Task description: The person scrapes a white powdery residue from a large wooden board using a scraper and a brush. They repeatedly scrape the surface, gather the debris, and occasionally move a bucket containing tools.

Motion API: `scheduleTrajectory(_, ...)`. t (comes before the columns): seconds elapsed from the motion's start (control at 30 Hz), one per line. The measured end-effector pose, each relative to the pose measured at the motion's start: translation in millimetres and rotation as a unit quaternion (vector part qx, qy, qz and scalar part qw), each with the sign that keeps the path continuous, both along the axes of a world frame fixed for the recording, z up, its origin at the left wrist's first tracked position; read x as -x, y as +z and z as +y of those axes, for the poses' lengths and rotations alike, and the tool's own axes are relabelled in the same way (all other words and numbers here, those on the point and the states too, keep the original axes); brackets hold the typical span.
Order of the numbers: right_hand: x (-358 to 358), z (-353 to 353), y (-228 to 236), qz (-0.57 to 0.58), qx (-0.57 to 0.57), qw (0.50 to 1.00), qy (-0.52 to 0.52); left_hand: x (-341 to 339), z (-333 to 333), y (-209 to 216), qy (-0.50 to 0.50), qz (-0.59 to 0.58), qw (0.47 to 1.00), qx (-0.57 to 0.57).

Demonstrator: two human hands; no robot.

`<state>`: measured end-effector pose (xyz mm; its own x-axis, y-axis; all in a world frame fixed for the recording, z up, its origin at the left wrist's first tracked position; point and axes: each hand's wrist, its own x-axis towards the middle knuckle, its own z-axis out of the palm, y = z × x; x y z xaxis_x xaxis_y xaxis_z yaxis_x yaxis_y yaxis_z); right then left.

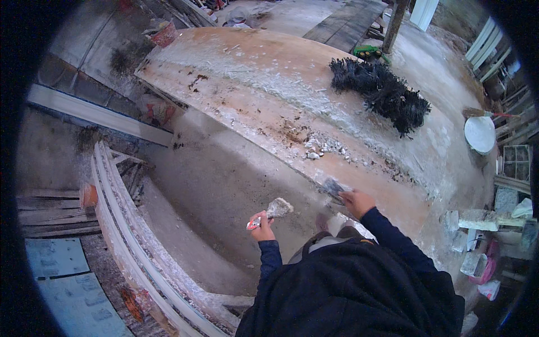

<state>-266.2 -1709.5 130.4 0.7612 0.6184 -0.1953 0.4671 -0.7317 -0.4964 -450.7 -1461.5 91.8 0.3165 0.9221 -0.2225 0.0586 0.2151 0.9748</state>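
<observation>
My left hand (261, 224) is closed around the red-and-white handle of a fan-shaped hand tool (281, 208). Pale crust covers its wide head; whether that is a brush or a blade I cannot tell. It hangs over the floor, short of the long work board (387, 196). At the board's near edge, my right hand (357, 203) grips a grey flat scraper (332, 186), whose blade lies at or just above the surface. Crumbled white plaster lumps (323, 147) are scattered on the board beyond the scraper.
A bundle of black fibre strips (382, 92) lies on the board's far side. Long white mouldings (120, 224) stand on a frame at left. At right are a white basin (480, 135) and a broom (477, 112). A red bucket (164, 35) sits at the far left corner.
</observation>
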Motion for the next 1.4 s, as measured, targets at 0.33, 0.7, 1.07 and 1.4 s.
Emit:
scheduleTrajectory(0.33, -17, 49, -21, -0.013, -0.052, 0.999, 0.005, -13, -16, 16, -0.020, -0.008, 0.999, 0.047)
scheduleTrajectory(0.7, -5, 14, 14, 0.010, 0.006, 1.000, 0.015, -15, -29, 18, -0.033, -0.035, 0.996, 0.079)
scheduleTrajectory(1.07, -60, 89, -3, 0.006, -0.073, 0.996, 0.053, -53, -49, 23, -0.054, -0.065, 0.991, 0.104)
scheduleTrajectory(1.4, -21, -137, 36, 0.111, -0.170, 0.949, -0.240, -191, -96, -8, -0.295, -0.024, 0.948, 0.119)
